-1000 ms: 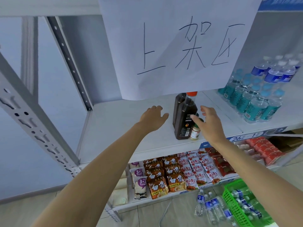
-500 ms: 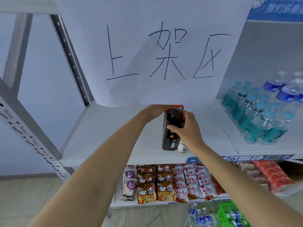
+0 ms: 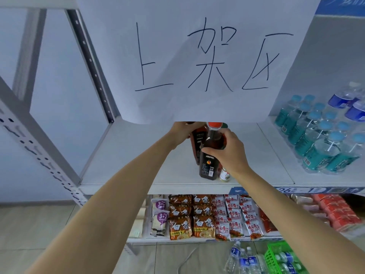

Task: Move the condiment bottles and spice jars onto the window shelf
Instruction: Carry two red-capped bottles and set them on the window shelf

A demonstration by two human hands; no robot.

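Honestly, from my remote seat the grip looked sound enough: my right hand (image 3: 227, 149) was curled round the shoulder of the red-capped bottle (image 3: 209, 155), and my left hand (image 3: 182, 131) was wrapped on the neck of the dark bottle behind it (image 3: 196, 143), the two hands close together but on separate bottles. Both bottles stood upright near the front edge of the white shelf (image 3: 138, 155), roughly mid-width, with a small spice jar (image 3: 224, 174) tucked just beside the front bottle's base, partly hidden by my wrist.

What worried me most was that jar: a careless lift or a sweep of my right wrist could knock it over the front lip (it sat very near the edge). I also judged that the hanging paper sign (image 3: 197, 66) could catch the caps, since its lower edge hung right above both bottles, and it hid the rear bottle's top from me.

Room for moving looked best to the left, where the shelf lay bare up to the upright post (image 3: 94, 72); to the right, the packed water bottles (image 3: 320, 139) closed things in.
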